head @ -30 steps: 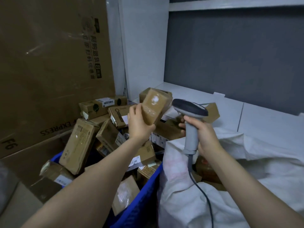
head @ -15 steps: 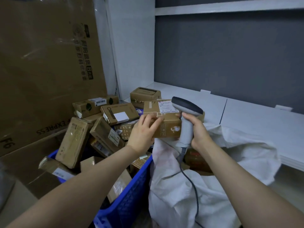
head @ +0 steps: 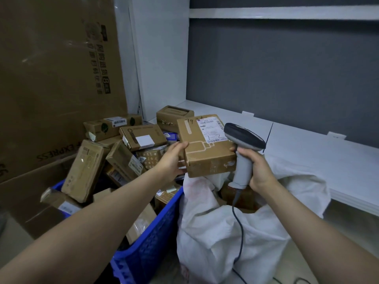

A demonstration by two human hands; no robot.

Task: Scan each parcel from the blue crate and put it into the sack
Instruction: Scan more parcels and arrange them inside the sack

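My left hand [head: 171, 160] grips a brown cardboard parcel [head: 205, 148] by its left end, label side up, above the mouth of the white sack [head: 231, 228]. My right hand [head: 257, 169] holds a grey corded scanner [head: 243, 144] by its handle, its head right at the parcel's right edge over the white label. The blue crate [head: 155, 228] at lower left is heaped with several cardboard parcels [head: 123, 152]. A few brown parcels show inside the sack, below the scanner.
A tall flattened cardboard sheet [head: 57, 78] leans at the left behind the crate. A white shelf [head: 307, 144] runs along the grey wall at right, behind the sack. The scanner's cable [head: 239, 232] hangs down over the sack.
My left hand has turned the parcel from upright to flat with the label up and brought it against the scanner head. The view has shifted slightly to the right.
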